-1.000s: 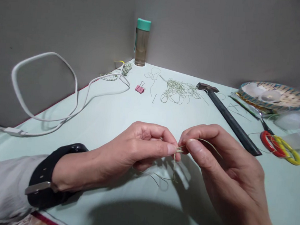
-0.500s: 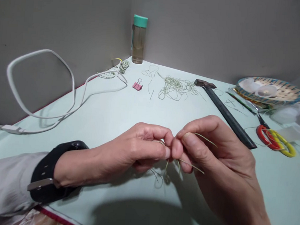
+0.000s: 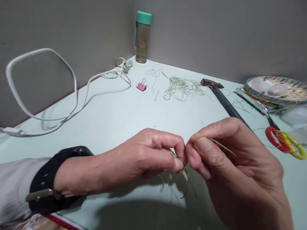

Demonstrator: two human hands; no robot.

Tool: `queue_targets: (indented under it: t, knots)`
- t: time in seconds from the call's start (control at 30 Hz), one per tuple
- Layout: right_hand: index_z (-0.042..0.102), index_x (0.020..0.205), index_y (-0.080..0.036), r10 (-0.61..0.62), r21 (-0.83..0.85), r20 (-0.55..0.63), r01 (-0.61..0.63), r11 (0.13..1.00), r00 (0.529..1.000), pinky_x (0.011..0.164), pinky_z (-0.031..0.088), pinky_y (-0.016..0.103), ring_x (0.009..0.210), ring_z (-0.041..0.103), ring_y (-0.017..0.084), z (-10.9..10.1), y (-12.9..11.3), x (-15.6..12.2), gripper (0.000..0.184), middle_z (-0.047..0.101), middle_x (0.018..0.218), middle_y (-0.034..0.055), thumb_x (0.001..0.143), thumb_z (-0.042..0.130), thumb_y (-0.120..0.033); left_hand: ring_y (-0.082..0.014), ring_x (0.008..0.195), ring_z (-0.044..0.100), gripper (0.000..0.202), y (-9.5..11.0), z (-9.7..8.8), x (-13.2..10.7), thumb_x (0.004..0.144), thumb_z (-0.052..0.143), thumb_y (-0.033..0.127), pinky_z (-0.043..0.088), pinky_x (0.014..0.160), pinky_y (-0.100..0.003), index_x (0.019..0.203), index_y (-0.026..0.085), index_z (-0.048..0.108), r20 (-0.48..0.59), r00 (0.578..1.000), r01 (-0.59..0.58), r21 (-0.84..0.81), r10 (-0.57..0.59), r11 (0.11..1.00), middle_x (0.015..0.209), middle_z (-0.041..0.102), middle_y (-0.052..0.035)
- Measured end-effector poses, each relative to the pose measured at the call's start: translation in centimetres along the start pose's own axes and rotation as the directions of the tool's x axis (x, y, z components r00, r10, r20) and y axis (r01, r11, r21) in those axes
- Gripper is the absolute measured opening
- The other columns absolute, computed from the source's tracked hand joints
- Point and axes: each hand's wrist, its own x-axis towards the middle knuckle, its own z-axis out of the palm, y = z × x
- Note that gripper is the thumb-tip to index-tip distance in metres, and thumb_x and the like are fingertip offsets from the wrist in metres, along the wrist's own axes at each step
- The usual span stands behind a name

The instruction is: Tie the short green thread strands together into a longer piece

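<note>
From my head camera, my left hand (image 3: 142,156) and right hand (image 3: 229,160) meet just above the table (image 3: 121,116), fingertips touching. Both are closed in a pinch on the same thin green thread (image 3: 221,146). My left thumb and forefinger hold it where it bunches at the meeting point. My right thumb and forefinger grip it just beside them, and one stiff end sticks out to the right over my knuckles. A few loose ends hang below my fingers toward the table. I cannot tell whether they form a knot or only a loop, because my fingertips hide that part.

Farther back lies a tangle of the same thread (image 3: 182,89), with a pink clip (image 3: 141,86) to its left and a hammer (image 3: 224,99) to its right. Scissors (image 3: 286,141) sit near my right hand. A basket (image 3: 280,90) stands at the right edge, a bottle (image 3: 142,36) in the corner, and a white cable (image 3: 73,87) loops along the left. A black watch (image 3: 55,178) is on my left wrist.

I judge the main risk to be the thread slipping. It is thin and my pinch is only fingertip-deep, so a hard pull apart could draw it out or undo whatever I have formed. The hanging ends could also snag on each other and tangle.
</note>
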Motion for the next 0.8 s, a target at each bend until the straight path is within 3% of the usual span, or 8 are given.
queue_targets:
  t: [0.1, 0.27, 0.4, 0.47, 0.53, 0.63, 0.7, 0.8]
  knots:
    - [0.061, 0.083, -0.02, 0.085, 0.108, 0.074, -0.093, 0.99, 0.994, 0.059, 0.048, 0.018, 0.06, 0.054, 0.007, -0.5, 0.5, 0.7, 0.024, 0.06, 0.07, -0.0013, 0.099, 0.067, -0.037, -0.0102, 0.059, 0.035, 0.011, -0.5, -0.2, 0.3, 0.081, 0.073, 0.024, 0.027, 0.056, -0.027, 0.077, 0.016, 0.066, -0.016, 1.0, -0.019, -0.035, 0.018, 0.999, 0.066, 0.048, 0.0018]
    - [0.066, 0.109, -0.023, 0.2, 0.089, 0.024, -0.201, 0.975, 0.98, 0.071, 0.056, 0.019, 0.088, 0.068, 0.011, -1.8, 1.4, 2.0, 0.029, 0.069, 0.123, 0.0047, 0.094, 0.072, -0.048, -0.006, 0.058, 0.038, 0.018, -0.7, -0.3, 0.5, 0.084, 0.08, 0.027, 0.025, 0.053, -0.024, 0.078, 0.012, 0.071, -0.075, 0.993, -0.095, -0.126, 0.086, 0.988, 0.072, 0.058, -0.0002]
    - [0.067, 0.101, -0.02, 0.273, -0.013, 0.064, -0.272, 0.962, 0.96, 0.057, 0.049, 0.018, 0.069, 0.061, 0.009, -2.4, 1.9, 2.1, 0.03, 0.07, 0.095, 0.0038, 0.089, 0.076, -0.046, -0.0037, 0.056, 0.041, 0.013, -0.3, -0.6, 0.4, 0.085, 0.081, 0.023, 0.027, 0.05, -0.021, 0.081, 0.011, 0.075, -0.153, 0.97, -0.216, -0.196, 0.188, 0.957, 0.071, 0.06, 0.0003]
    - [0.068, 0.101, -0.02, 0.217, -0.093, 0.012, -0.215, 0.972, 0.976, 0.06, 0.05, 0.019, 0.07, 0.061, 0.01, -2.7, 2.0, 2.0, 0.03, 0.069, 0.091, 0.0039, 0.089, 0.075, -0.046, -0.0024, 0.053, 0.038, 0.012, -0.1, -0.8, 0.4, 0.084, 0.081, 0.021, 0.024, 0.048, -0.02, 0.082, 0.011, 0.075, -0.174, 0.966, -0.227, -0.236, 0.189, 0.945, 0.071, 0.059, 0.0009]
    - [0.069, 0.103, -0.021, 0.039, -0.206, -0.127, -0.065, 0.976, 0.991, 0.069, 0.052, 0.021, 0.085, 0.065, 0.014, -2.9, 1.7, 1.7, 0.03, 0.07, 0.102, 0.0061, 0.088, 0.076, -0.045, -0.0012, 0.051, 0.035, 0.01, 0.0, -0.8, 0.3, 0.085, 0.079, 0.019, 0.019, 0.046, -0.02, 0.082, 0.011, 0.075, -0.189, 0.966, -0.22, -0.26, 0.174, 0.94, 0.071, 0.058, 0.0014]
    - [0.07, 0.103, -0.023, -0.206, -0.376, -0.303, 0.082, 0.923, 0.931, 0.068, 0.05, 0.021, 0.088, 0.064, 0.014, -2.7, 0.5, 0.9, 0.026, 0.069, 0.102, 0.0056, 0.091, 0.073, -0.046, -0.0001, 0.05, 0.032, 0.011, 0.1, -0.7, 0.3, 0.086, 0.078, 0.019, 0.016, 0.046, -0.02, 0.08, 0.01, 0.073, -0.2, 0.967, -0.205, -0.254, 0.156, 0.945, 0.077, 0.062, -0.0006]
    - [0.07, 0.096, -0.024, -0.264, -0.46, -0.319, 0.095, 0.883, 0.91, 0.06, 0.047, 0.02, 0.072, 0.061, 0.012, -2.1, -0.3, 0.1, 0.021, 0.067, 0.085, 0.0025, 0.094, 0.07, -0.045, -0.0005, 0.051, 0.032, 0.012, 0.1, -0.6, 0.2, 0.086, 0.077, 0.019, 0.016, 0.047, -0.021, 0.079, 0.01, 0.071, -0.21, 0.965, -0.204, -0.24, 0.155, 0.949, 0.075, 0.061, -0.0001]
    - [0.071, 0.086, -0.024, -0.233, -0.496, -0.204, 0.105, 0.862, 0.951, 0.05, 0.04, 0.019, 0.056, 0.054, 0.009, -0.8, -0.7, -0.7, 0.018, 0.064, 0.071, -0.0006, 0.093, 0.07, -0.04, -0.0021, 0.052, 0.031, 0.015, 0.1, -0.6, 0.1, 0.085, 0.079, 0.022, 0.017, 0.048, -0.021, 0.08, 0.011, 0.071, -0.228, 0.959, -0.216, -0.202, 0.169, 0.955, 0.068, 0.054, 0.003]
